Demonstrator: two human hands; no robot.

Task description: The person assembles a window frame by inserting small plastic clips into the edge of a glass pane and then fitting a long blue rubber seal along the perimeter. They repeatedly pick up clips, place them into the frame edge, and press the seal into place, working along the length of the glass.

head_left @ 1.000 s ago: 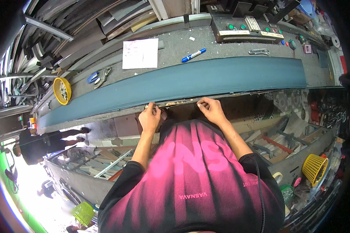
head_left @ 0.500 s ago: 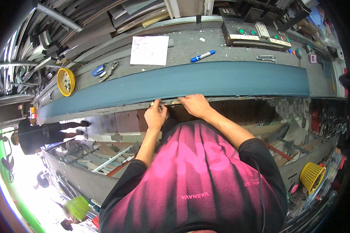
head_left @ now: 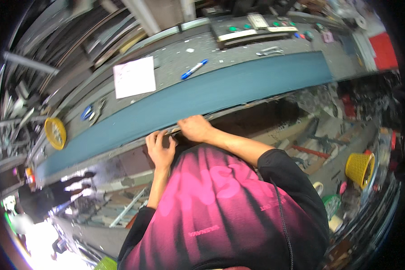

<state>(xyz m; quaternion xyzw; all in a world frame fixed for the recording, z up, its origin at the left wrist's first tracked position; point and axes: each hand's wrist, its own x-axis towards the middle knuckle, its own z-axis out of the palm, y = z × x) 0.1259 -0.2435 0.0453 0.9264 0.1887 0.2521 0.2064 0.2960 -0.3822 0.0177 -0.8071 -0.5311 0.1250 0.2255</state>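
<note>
A long blue-grey strip (head_left: pixel 211 94) lies along the workbench, slanting from lower left to upper right. My left hand (head_left: pixel 159 150) is at the strip's near edge, fingers bent and apart, the thumb away from them, and I see nothing held. Just to its right, my right hand (head_left: pixel 194 128) rests at the same edge with its fingers curled down closed. What those fingers pinch, if anything, is hidden. Beyond the strip are a blue marker (head_left: pixel 195 69), a white paper sheet (head_left: pixel 134 77) and a grey metal cutter-like tool (head_left: pixel 270 51).
A yellow basket (head_left: pixel 55 133) and pliers (head_left: pixel 97 112) sit at the bench's left end. At the back stands a dark box with green buttons (head_left: pixel 233 29). Behind me are a bin of offcuts (head_left: pixel 121 211) and another yellow basket (head_left: pixel 360 169). A person (head_left: pixel 40 195) is at left.
The view has turned and shifted, so the bench now slants. My left hand's fingers have spread from a closer pinch. My right hand stays at the strip's near edge.
</note>
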